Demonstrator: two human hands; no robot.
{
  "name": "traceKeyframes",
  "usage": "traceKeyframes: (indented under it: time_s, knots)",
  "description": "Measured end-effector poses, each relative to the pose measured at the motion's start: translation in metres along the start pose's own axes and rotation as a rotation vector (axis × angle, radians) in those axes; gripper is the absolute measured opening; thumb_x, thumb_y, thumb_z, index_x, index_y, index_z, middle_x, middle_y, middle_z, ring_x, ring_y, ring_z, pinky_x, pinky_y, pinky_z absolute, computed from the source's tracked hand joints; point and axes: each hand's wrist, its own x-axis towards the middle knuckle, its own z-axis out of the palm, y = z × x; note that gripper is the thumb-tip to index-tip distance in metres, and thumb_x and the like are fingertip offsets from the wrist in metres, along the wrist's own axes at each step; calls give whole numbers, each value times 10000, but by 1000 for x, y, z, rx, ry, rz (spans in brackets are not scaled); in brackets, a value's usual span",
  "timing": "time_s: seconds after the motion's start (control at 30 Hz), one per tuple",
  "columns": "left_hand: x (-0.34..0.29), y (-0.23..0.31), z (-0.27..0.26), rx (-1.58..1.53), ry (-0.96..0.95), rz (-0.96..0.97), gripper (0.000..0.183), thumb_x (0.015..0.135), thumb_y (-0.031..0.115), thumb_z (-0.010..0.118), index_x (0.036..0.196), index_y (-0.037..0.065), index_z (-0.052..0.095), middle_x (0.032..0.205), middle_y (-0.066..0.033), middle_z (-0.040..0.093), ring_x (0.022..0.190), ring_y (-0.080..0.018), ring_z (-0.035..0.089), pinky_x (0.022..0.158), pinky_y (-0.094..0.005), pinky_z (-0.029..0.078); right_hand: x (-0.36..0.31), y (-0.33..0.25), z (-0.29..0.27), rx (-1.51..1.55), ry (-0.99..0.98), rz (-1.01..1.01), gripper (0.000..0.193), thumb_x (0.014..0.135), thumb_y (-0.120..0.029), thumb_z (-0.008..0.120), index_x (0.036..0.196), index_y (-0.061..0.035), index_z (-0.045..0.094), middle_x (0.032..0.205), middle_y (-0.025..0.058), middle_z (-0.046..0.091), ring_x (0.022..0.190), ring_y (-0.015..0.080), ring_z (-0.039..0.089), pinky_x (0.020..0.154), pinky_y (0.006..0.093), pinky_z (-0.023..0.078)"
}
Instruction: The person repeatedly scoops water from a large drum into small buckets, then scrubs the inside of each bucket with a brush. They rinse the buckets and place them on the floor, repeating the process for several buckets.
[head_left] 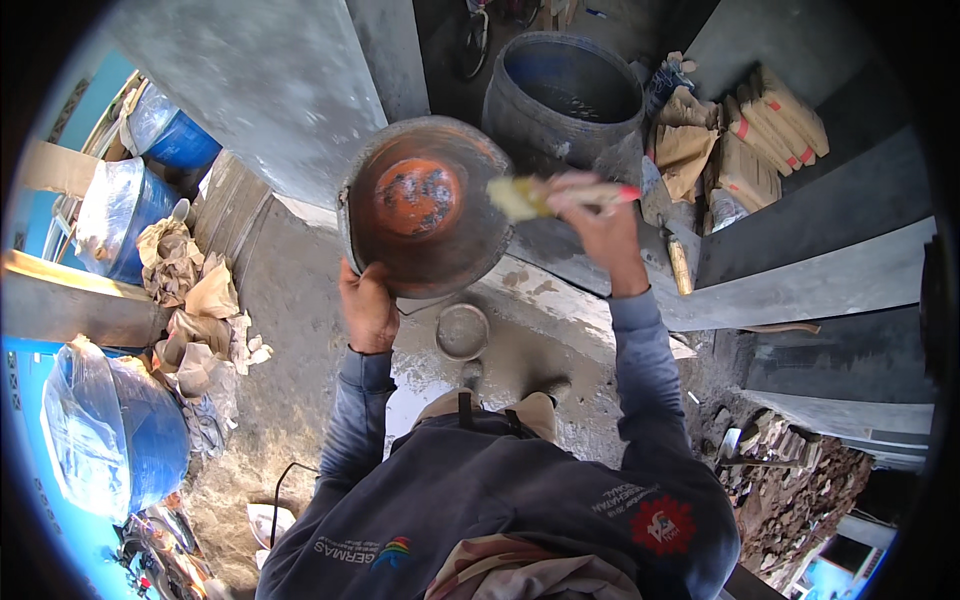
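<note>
My left hand [370, 312] grips the near rim of a wide round basin [490, 250], its thumb at the edge. The basin is tilted so its inside faces me; the wall is dark and stained, and the bottom shows a worn orange patch. My right hand [600, 222] is closed around a brush [513, 199] with pale yellowish bristles and a red-ended handle. The bristles are at the basin's right rim, blurred; whether they touch it I cannot tell. Below the basin, a small round bowl [462, 331] sits on the wet floor by my feet.
A big blue drum [520, 125] with dark liquid stands beyond the basin. Stacked paper sacks [752, 165] lie at the far right. Plastic-wrapped blue tubs [150, 430] and crumpled paper [205, 345] line the left. A rubble heap [800, 480] lies at lower right.
</note>
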Motion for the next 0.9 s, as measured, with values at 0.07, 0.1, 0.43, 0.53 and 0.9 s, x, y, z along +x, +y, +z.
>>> traceKeyframes:
  time_s: [0.07,0.1,0.43,0.53,0.9]
  knots:
    - [1,1,1,10,-46,-16,383,884,-88,511,1236,3,632,1137,-85,709,979,-178,690,870,-324,576,1,0,-9,-184,44,204,172,949,-160,795,1020,-4,802,1092,106,793,1023,184,745,928,354,573]
    - [1,0,1,33,-68,-41,398,882,-95,504,1249,-11,634,1156,-85,711,995,-168,678,886,-308,555,-3,-3,-11,-271,39,304,170,954,-160,791,1018,-3,803,1101,112,788,1039,196,742,933,362,573]
    - [-16,-15,45,51,-178,109,611,860,-119,492,1453,-7,587,1220,-65,701,1051,-131,634,928,-275,509,-33,-58,72,-230,314,-24,269,974,-163,761,1215,-43,754,1117,128,791,1021,247,764,907,363,582]
    - [-21,-17,51,111,-206,-61,595,858,-110,498,1435,-6,597,1214,-61,698,1036,-128,626,928,-277,509,3,-18,111,-254,475,176,244,984,-179,745,1205,-77,752,1107,117,800,1017,222,783,889,355,588]
    - [-35,0,45,296,-333,77,559,897,-47,514,1450,-12,585,1214,-59,676,1045,-152,642,906,-306,538,-14,-24,114,-673,56,245,244,951,-292,750,1037,-65,772,874,228,741,816,436,730,735,534,577]
